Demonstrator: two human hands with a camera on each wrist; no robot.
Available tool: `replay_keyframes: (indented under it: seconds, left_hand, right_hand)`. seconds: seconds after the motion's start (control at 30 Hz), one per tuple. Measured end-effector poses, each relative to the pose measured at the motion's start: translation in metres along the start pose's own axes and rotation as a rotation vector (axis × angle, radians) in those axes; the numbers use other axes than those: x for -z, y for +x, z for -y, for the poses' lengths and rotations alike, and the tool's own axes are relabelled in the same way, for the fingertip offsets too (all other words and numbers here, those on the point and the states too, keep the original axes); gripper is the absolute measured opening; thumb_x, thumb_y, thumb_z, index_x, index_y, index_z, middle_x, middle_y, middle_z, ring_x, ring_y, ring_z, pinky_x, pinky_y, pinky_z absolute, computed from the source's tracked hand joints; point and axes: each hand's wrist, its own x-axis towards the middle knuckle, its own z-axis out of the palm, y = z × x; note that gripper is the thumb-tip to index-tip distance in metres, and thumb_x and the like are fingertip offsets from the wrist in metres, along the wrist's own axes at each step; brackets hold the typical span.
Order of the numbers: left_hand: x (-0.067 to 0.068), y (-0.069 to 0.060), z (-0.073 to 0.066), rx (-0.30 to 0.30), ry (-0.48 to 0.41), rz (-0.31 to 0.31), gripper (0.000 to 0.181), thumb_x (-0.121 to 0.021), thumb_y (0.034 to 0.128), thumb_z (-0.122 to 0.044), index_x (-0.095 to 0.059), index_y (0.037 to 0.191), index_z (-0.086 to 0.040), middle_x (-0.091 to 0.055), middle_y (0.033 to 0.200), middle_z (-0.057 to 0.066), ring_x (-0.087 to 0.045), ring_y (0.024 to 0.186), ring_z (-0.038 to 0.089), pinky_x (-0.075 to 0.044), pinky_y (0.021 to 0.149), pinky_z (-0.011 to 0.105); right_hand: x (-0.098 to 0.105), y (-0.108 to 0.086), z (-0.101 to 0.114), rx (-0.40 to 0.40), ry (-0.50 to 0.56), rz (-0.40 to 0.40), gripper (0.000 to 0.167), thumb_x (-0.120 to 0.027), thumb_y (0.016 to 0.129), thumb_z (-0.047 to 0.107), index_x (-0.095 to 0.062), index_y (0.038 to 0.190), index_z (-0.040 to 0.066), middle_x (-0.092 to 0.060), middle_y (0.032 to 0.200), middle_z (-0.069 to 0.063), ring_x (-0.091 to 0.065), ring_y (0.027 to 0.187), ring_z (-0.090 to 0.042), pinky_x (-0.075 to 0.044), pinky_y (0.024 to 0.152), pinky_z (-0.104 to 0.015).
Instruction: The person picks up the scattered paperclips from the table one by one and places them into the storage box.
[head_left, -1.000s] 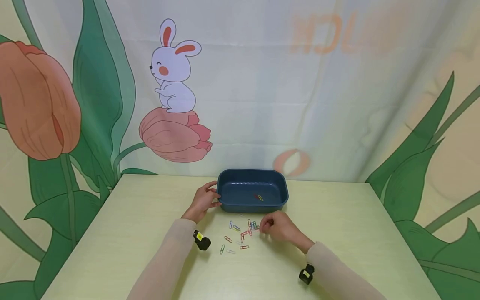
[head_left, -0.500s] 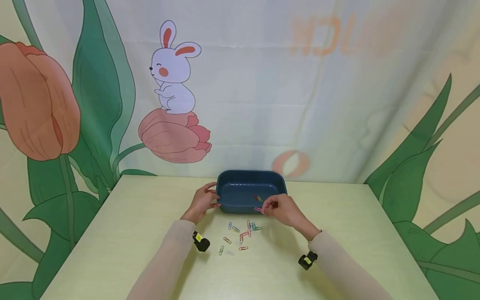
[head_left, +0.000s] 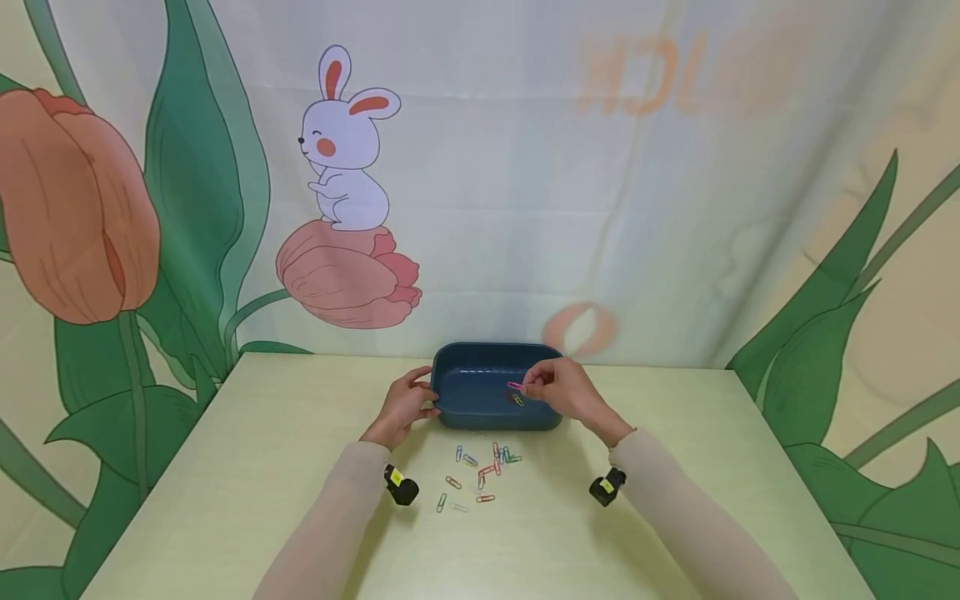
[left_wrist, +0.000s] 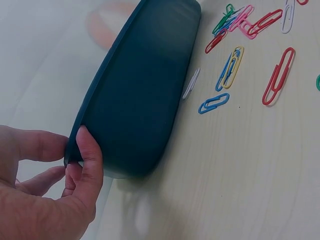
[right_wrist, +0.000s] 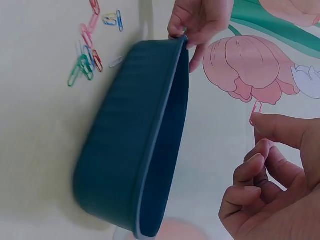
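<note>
In the head view a dark blue bin (head_left: 498,419) stands at the back of the table with a yellow paper clip (head_left: 518,401) and a dark red one inside. The left hand (head_left: 402,408) grips the bin's left end; in the left wrist view its thumb (left_wrist: 89,150) lies on the outer wall by the rim. Over the bin's right part, the right hand (head_left: 567,389) pinches a pink paper clip (right_wrist: 256,113) between thumb and forefinger. Loose clips in several colours lie before the bin, among them a red clip (left_wrist: 278,76) and a blue clip (left_wrist: 214,103).
The pale yellow tabletop (head_left: 675,450) ends at a hanging cloth (head_left: 480,208) printed with a rabbit, tulips and leaves. Both wrists carry small black cameras. A white clip (left_wrist: 191,83) lies close to the bin's front wall.
The right hand has moved from the clips on the table, up past the front rim to above the bin, with the pink clip pinched. The left hand stays at the bin's left end.
</note>
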Motion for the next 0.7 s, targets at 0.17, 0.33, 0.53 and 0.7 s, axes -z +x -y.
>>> replay_keyframes:
  seconds: [0.17, 0.33, 0.53, 0.7]
  left_hand:
    - [0.000, -0.001, -0.001, 0.006, -0.003, -0.002, 0.059, -0.052, 0.0908, 0.002, -0.042, 0.148, -0.013, -0.047, 0.119, 0.016, -0.057, 0.084, 0.020, -0.059, 0.075, 0.031]
    - [-0.001, -0.001, -0.001, 0.011, -0.005, -0.003, 0.059, -0.052, 0.0908, 0.002, -0.043, 0.147, -0.013, -0.048, 0.119, 0.016, -0.058, 0.084, 0.021, -0.059, 0.072, 0.028]
    - [-0.002, -0.001, 0.000, 0.014, -0.005, -0.004, 0.060, -0.053, 0.0901, 0.002, -0.043, 0.147, -0.013, -0.049, 0.121, 0.018, -0.059, 0.083, 0.021, -0.059, 0.072, 0.029]
    - [-0.001, 0.000, 0.000, 0.007, -0.002, -0.004, 0.060, -0.052, 0.0904, 0.002, -0.042, 0.148, -0.013, -0.049, 0.123, 0.019, -0.059, 0.085, 0.022, -0.058, 0.070, 0.027]
  right_hand:
    - [0.001, 0.015, 0.002, -0.017, 0.007, -0.011, 0.008, -0.070, 0.091, 0.023, -0.071, 0.085, 0.017, -0.064, 0.079, -0.002, -0.056, 0.072, -0.019, -0.046, 0.067, -0.030]
    - [0.000, 0.029, 0.004, -0.060, 0.005, -0.029, 0.009, -0.070, 0.091, 0.024, -0.071, 0.084, 0.017, -0.065, 0.080, -0.004, -0.055, 0.073, -0.020, -0.045, 0.067, -0.031]
    - [-0.005, 0.044, -0.003, -0.088, 0.029, -0.038, 0.010, -0.069, 0.091, 0.025, -0.071, 0.085, 0.017, -0.067, 0.084, -0.005, -0.055, 0.075, -0.021, -0.045, 0.069, -0.033]
    - [-0.012, 0.057, -0.012, -0.104, 0.040, -0.054, 0.010, -0.069, 0.091, 0.025, -0.071, 0.085, 0.017, -0.069, 0.092, -0.003, -0.060, 0.084, -0.022, -0.048, 0.075, -0.036]
